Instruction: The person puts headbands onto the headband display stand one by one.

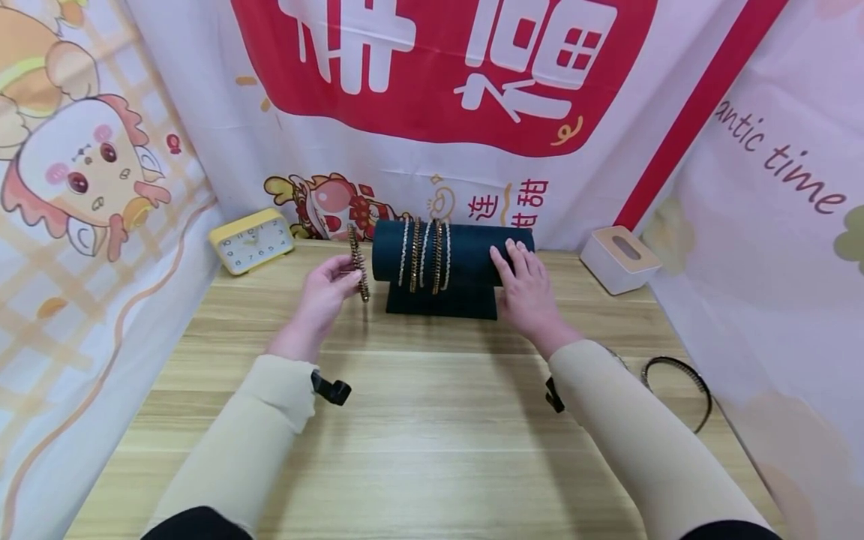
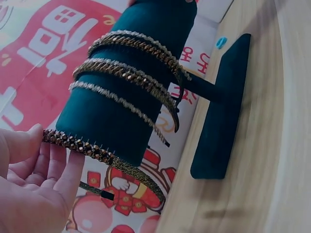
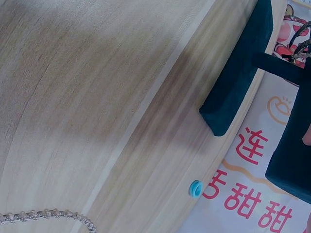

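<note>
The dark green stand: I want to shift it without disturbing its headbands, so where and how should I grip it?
Probably by the bare right part of the roll, coming from the right and over the top. The headbands sit left of there, and the rounded shape suits a wrapped grasp. The right hand rests on that end.

It's a small, dressed-up tabletop nook, walled in on three sides with printed hangings; whether it sits in a home or a shop, I can't tell. The left cloth (image 1: 135,300) shows a cartoon creature (image 1: 88,161) at the upper left of the frame, the back cloth (image 1: 587,187) a big red panel (image 1: 439,105) at top centre, and the right cloth (image 1: 776,315) reads "antic time". Across the lower middle runs a wood-grain surface (image 1: 432,435); along its far edge stand a yellow clock (image 1: 251,241), a dark display stand (image 1: 469,259) of headbands (image 1: 415,259) and a slotted white box (image 1: 601,266).
</note>
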`<state>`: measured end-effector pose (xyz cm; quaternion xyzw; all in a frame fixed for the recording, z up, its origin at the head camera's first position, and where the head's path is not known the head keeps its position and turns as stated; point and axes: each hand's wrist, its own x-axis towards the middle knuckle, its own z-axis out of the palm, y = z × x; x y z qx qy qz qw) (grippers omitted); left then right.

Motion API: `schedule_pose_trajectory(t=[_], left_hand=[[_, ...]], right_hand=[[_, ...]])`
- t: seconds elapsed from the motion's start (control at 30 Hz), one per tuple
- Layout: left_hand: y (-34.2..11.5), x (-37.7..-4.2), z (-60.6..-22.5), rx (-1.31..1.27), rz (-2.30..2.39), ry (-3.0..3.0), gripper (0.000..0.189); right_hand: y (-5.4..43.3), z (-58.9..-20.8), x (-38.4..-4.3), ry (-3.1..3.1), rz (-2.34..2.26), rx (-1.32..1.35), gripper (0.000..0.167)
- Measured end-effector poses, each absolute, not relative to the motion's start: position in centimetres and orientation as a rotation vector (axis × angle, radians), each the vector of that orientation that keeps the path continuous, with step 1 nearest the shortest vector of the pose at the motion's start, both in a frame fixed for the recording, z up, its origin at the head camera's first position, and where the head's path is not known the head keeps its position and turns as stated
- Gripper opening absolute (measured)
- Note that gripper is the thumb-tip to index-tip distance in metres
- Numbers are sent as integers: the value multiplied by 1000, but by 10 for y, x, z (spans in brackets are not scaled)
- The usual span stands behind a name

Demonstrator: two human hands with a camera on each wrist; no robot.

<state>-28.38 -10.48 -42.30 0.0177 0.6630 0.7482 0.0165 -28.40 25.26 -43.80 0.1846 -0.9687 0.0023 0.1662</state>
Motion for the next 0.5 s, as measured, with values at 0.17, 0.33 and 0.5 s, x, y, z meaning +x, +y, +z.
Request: schedule_pose_trajectory(t=[0.17, 0.33, 0.5], left_hand=[[-87, -294, -421, 96, 2272, 2248, 39], [-75, -301, -423, 158, 2255, 2376, 34], [-69, -300, -424, 190, 2244, 2492, 28]], right_hand=[[253, -439, -285, -2733, -9, 536, 86], [252, -437, -283, -2766, -18, 519, 86], [251, -438, -283, -2777, 11, 506, 87]])
